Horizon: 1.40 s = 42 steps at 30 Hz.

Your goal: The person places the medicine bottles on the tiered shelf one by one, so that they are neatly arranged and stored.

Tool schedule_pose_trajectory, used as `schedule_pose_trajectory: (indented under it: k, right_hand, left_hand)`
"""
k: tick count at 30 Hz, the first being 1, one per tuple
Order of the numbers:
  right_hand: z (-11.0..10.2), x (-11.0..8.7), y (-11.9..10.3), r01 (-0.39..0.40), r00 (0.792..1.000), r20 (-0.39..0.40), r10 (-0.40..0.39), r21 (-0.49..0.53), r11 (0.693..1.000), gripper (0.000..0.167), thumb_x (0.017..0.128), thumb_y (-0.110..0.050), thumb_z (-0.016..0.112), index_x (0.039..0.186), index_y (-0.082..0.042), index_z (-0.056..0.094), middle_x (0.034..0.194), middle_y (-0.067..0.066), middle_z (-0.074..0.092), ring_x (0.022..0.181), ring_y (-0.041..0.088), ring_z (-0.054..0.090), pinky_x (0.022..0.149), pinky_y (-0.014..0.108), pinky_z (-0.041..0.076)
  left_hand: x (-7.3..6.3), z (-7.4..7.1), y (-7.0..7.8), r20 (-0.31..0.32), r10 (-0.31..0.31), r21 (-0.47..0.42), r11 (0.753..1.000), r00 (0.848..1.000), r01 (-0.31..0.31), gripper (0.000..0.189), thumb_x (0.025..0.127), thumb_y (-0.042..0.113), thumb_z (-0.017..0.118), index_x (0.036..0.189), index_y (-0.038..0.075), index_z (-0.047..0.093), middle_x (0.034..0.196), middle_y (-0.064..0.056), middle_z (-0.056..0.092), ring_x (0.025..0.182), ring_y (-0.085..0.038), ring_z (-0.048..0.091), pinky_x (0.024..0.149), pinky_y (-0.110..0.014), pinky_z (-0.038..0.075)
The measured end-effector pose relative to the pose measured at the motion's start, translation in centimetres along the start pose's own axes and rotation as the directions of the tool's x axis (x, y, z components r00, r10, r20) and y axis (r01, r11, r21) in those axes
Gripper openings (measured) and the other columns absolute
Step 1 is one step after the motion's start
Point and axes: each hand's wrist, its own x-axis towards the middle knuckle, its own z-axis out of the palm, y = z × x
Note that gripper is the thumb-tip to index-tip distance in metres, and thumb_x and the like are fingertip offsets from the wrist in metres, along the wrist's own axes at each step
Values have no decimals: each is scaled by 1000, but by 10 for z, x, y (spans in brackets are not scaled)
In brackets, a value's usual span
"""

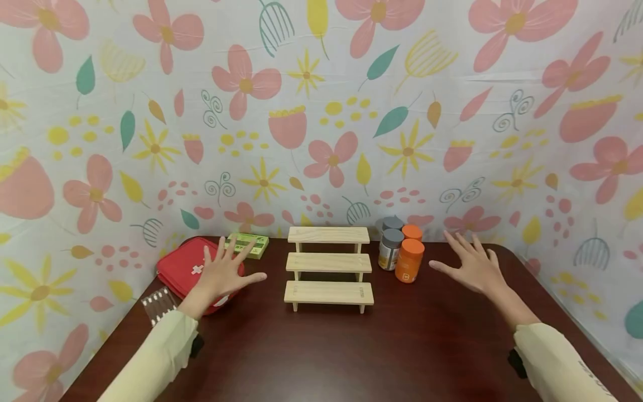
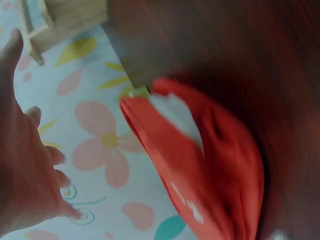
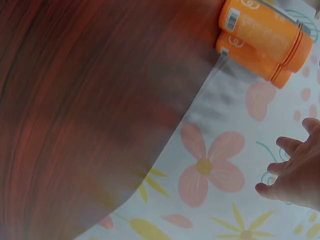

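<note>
My left hand [image 1: 221, 273] is spread, fingers apart, and overlaps a red first-aid pouch [image 1: 182, 262] with a white cross in the head view. In the left wrist view the pouch [image 2: 200, 160] gapes, with something white inside, and the hand [image 2: 30, 170] stands apart from it. My right hand [image 1: 474, 265] is also spread and holds nothing. To its left stand two orange bottles [image 1: 409, 261] and two grey-capped bottles [image 1: 389, 249]. The orange bottles [image 3: 262, 35] show in the right wrist view too, apart from the hand [image 3: 295, 170].
A three-step wooden shelf [image 1: 329, 293] stands mid-table between the hands. Behind the pouch lies a green box [image 1: 251, 245]; a clear blister pack [image 1: 159, 305] lies by its front left. The dark table [image 1: 326, 357] meets a floral cloth [image 1: 321, 111] at back and sides.
</note>
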Motion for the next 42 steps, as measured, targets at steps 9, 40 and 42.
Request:
schedule_pose_trajectory:
  k: [9, 40, 42]
  right_hand:
    - [13, 5, -10, 6, 1000, -17, -3, 153, 988, 93, 90, -59, 58, 157, -12, 15, 155, 30, 27, 137, 56, 26, 103, 73, 25]
    - [57, 29, -43, -135, 973, -52, 223, 657, 742, 78, 92, -31, 67, 152, -3, 26, 153, 29, 30, 141, 45, 29, 111, 61, 29]
    - [60, 30, -45, -139, 971, -57, 233, 657, 741, 76, 92, -30, 68, 151, -3, 28, 154, 28, 30, 140, 44, 29, 111, 61, 29]
  left_hand:
    - [1, 22, 34, 27, 72, -193, 979, 997, -66, 95, 82, 70, 58, 157, 28, 18, 162, -20, 19, 149, -46, 16, 115, -69, 11]
    - [17, 77, 53, 8, 258, -820, 555, 966, -141, 103, 69, 21, 90, 146, 10, 22, 153, -22, 28, 134, -45, 42, 107, -56, 38]
    - [18, 83, 53, -19, 253, -841, 520, 967, -152, 99, 70, 16, 89, 145, 9, 24, 151, -22, 31, 134, -44, 41, 108, -56, 37]
